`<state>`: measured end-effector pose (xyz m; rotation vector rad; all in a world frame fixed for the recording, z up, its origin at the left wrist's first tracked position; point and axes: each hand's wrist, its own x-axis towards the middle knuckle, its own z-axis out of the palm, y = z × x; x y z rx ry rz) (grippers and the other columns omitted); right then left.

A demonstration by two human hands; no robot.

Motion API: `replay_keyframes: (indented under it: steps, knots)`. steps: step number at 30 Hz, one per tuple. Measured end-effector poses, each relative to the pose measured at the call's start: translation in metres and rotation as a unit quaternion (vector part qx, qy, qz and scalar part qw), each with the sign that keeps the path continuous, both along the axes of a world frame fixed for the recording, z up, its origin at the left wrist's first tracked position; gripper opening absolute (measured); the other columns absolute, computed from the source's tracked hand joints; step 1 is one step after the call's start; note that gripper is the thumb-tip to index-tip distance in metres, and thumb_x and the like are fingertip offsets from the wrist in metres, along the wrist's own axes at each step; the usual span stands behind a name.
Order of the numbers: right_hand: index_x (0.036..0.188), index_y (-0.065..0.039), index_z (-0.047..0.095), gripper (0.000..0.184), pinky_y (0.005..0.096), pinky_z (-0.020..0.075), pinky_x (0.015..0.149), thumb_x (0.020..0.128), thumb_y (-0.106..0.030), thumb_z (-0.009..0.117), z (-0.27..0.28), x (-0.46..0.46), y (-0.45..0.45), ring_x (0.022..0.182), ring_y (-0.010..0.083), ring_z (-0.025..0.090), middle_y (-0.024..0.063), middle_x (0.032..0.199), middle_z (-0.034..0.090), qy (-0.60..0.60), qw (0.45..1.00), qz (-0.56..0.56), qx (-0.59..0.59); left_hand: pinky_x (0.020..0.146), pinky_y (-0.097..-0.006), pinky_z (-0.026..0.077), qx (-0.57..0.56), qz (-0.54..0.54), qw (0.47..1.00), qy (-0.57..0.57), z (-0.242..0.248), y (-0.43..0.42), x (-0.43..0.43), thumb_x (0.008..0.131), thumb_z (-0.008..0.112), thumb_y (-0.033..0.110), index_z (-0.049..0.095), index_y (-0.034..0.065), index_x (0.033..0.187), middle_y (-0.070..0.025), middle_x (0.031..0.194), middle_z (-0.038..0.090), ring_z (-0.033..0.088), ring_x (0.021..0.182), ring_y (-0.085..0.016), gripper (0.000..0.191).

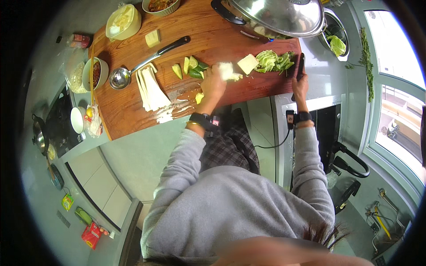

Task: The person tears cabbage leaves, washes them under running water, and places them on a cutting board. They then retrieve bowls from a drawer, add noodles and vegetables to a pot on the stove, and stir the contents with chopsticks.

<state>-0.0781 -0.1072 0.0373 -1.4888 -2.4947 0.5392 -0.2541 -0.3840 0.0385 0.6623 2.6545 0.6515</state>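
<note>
My left hand [213, 83] grips a pale white piece of food [226, 70], slightly blurred, above the wooden board [186, 86]. Just left of these fingers lie green cucumber-like wedges [194, 66]. A small yellow-green scrap [199, 98] rests by my left wrist. At the board's right edge, my right hand [300, 87] is closed around a dark knife-like tool [301, 63], seen nearly edge-on. Between the hands lie a pale square block [248, 64] and cut leafy greens [271, 61]. Long white strips [151, 88] lie further left.
A steel ladle [120, 78] lies across the board. A lidded pot [279, 16] stands at the back right, a tub [123, 23] at the back left. Chopsticks [93, 73] cross a bowl [104, 73] at the left edge. A cable [276, 146] hangs from my right wrist.
</note>
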Motion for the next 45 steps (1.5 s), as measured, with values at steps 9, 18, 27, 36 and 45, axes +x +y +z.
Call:
replay_keyframes:
  steps: [9, 18, 27, 36, 45]
  knots:
    - [0.09, -0.004, 0.047, 0.022, 0.0432, 0.0424, 0.054, 0.081, -0.021, 0.058, 0.061, -0.01, -0.12, 0.069, 0.0436, 0.054, 0.0246, 0.071, 0.054, 0.101, 0.964, 0.19, -0.154, 0.085, -0.0509, 0.034, -0.027, 0.003, 0.999, 0.022, 0.012, 0.002, 0.005, 0.063, 0.074, 0.033, 0.026, 0.0134, 0.131, -0.0136, 0.116, 0.046, 0.043, 0.108, -0.03, 0.085]
    - [0.081, -0.004, 0.043, 0.019, 0.0436, 0.0448, 0.045, 0.08, -0.02, 0.054, 0.057, -0.064, -0.165, 0.052, 0.0339, 0.056, 0.0168, 0.063, 0.055, 0.015, 0.902, 0.431, -0.006, 0.081, -0.0387, 0.042, 0.137, -0.002, 0.984, 0.112, 0.003, -0.03, 0.023, 0.069, 0.066, 0.01, 0.051, -0.0001, 0.102, -0.0155, 0.104, 0.051, 0.049, 0.097, -0.034, 0.037]
    - [0.077, -0.004, 0.043, 0.016, 0.0397, 0.0457, 0.04, 0.075, -0.016, 0.053, 0.051, -0.069, -0.156, 0.046, 0.0308, 0.056, 0.0156, 0.056, 0.055, -0.063, 0.871, 0.482, 0.074, 0.075, -0.0394, 0.043, 0.16, -0.027, 0.982, 0.099, -0.006, -0.025, 0.019, 0.065, 0.058, -0.003, 0.052, 0.0, 0.095, -0.0151, 0.09, 0.051, 0.05, 0.088, -0.034, 0.031]
    - [0.074, -0.003, 0.044, 0.016, 0.0363, 0.047, 0.039, 0.073, -0.015, 0.054, 0.03, -0.087, -0.156, 0.046, 0.0274, 0.059, 0.0123, 0.051, 0.056, -0.108, 0.867, 0.485, 0.043, 0.081, -0.0381, 0.043, 0.15, -0.025, 0.983, 0.102, -0.013, -0.019, 0.021, 0.063, 0.053, -0.007, 0.053, -0.0004, 0.095, -0.0143, 0.104, 0.052, 0.05, 0.095, -0.033, 0.032]
    - [0.077, -0.004, 0.045, 0.017, 0.0437, 0.0453, 0.042, 0.078, -0.019, 0.054, -0.013, -0.073, -0.143, 0.046, 0.035, 0.055, 0.0174, 0.056, 0.056, 0.042, 0.908, 0.417, -0.01, 0.089, -0.0406, 0.039, 0.182, -0.04, 0.979, 0.078, -0.01, -0.039, 0.026, 0.069, 0.053, -0.005, 0.052, 0.0025, 0.105, -0.0164, 0.112, 0.049, 0.045, 0.103, -0.036, 0.037]
